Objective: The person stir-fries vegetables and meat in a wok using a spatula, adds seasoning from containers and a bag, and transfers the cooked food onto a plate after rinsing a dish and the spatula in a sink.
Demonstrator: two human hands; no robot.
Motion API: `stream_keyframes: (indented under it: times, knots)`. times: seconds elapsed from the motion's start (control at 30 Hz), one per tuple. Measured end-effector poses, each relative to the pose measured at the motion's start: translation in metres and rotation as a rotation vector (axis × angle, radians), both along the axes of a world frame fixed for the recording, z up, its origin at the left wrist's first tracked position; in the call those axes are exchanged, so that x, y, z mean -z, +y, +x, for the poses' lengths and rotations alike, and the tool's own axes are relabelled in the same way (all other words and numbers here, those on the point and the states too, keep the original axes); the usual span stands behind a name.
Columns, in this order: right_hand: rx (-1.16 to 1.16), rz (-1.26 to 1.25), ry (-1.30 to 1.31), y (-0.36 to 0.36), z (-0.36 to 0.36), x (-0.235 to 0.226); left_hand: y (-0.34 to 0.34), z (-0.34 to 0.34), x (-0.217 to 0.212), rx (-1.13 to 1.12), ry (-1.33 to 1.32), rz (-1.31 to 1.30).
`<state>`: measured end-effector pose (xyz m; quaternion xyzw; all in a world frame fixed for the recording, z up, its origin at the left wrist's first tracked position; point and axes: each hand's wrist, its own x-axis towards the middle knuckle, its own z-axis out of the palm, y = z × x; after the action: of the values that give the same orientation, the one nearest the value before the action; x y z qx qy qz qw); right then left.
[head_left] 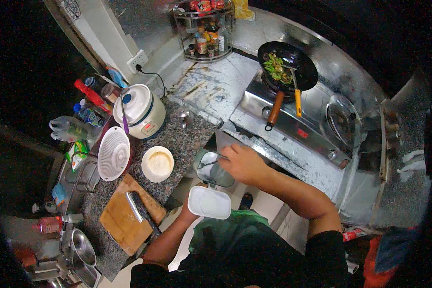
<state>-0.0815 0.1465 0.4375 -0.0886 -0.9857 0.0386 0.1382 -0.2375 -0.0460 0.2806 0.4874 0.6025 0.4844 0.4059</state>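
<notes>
Between the counter [175,138] and the stove [317,143], the right hand [245,165] has its grip closed on a spoon [210,164] in the open container [221,178]. The left hand's [191,211] grip, behind the lid [209,204], I can't tell; tilting could spill contents.

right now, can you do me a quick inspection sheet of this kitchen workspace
surface: speckled counter; the pale top left of the stove is stained
job's things: container, white lid open toward the person; what looks like a spoon at its mouth
clutter: knife on the cutting board, bowl, colander, rice cooker
hands: left hand holds the container, mostly hidden by the lid; right hand holds the spoon
cables: black cord plugged into the wall socket, running down behind the rice cooker
surroundings: stove bearing a pan of green food; rack of jars behind
</notes>
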Motion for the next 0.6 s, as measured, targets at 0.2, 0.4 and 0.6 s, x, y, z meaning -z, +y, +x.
stream_keyframes:
  times: [0.2, 0.4, 0.6]
  knots:
    - [0.089, -0.025, -0.02, -0.014, 0.012, -0.005, 0.01, 0.011, -0.055, 0.032, 0.189, 0.156]
    - [0.136, -0.027, 0.086, -0.026, 0.005, -0.009, 0.017, 0.004, -0.084, 0.02, 0.068, 0.136]
    - [0.171, 0.002, 0.266, -0.033, -0.009, 0.006, 0.02, -0.009, -0.084, 0.074, 0.047, 0.131]
